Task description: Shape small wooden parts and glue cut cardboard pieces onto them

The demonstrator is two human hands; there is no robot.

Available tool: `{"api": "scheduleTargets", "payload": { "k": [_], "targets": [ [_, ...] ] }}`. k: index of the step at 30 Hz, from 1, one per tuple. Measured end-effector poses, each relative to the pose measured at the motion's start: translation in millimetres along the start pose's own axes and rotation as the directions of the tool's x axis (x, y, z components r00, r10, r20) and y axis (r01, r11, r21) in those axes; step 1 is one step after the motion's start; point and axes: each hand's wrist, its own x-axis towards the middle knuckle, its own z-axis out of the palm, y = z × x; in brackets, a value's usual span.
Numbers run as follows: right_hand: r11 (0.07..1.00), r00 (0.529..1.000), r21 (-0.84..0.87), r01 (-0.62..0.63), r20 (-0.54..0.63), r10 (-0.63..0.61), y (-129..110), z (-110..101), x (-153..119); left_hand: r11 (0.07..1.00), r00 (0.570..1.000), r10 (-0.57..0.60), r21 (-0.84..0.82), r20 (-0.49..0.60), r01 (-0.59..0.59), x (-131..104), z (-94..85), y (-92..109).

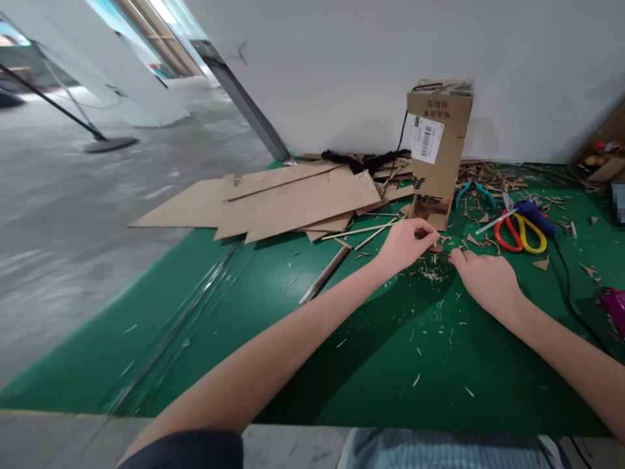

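Note:
My left hand (404, 245) is closed in a pinch, thumb against fingers, just in front of the tall cardboard box (436, 146). A tiny pale bit shows at its fingertips, too small to name. To the right, my right hand (488, 279) is closed too, its fingertips pressed together low over the table; what they hold, if anything, is hidden. A small brown round piece (436, 248) lies between the two hands. Below it is a little heap of pale shavings (432, 275) on the green tabletop. Two thin wooden sticks (359, 230) lie left of my left hand.
Flat cardboard sheets (297, 202) are stacked at the back left, near a cardboard strip (325, 275). Right of the box are teal-handled pliers (475, 190), scissors (520, 233) with red and yellow handles, and a blue glue gun (536, 213) with a cord. Cardboard scraps surround them.

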Motion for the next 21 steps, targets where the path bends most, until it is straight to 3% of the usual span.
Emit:
{"api": "scheduleTargets", "payload": {
  "k": [8,11,17,21],
  "targets": [
    [0.998,0.979,0.021,0.059,0.195,-0.062,-5.3,-9.5,-3.6,1.0,1.0,0.005,0.009,0.001,-0.005,-0.6,-1.4,-0.6],
    [0.997,0.984,0.005,0.072,0.161,-0.072,-4.0,-11.3,-5.4,1.0,1.0,-0.011,0.0,0.014,0.011,-0.8,-1.7,0.3],
    [0.999,1.0,-0.029,0.02,-0.017,-0.02,1.2,-2.9,-2.0,1.0,1.0,-0.013,-0.009,0.007,0.013,1.2,0.6,-0.2],
    [1.0,1.0,-0.027,0.001,0.011,0.0,-0.2,-1.0,0.9,1.0,1.0,-0.017,0.002,-0.002,0.017,1.5,1.1,-0.5]
  ]
}}
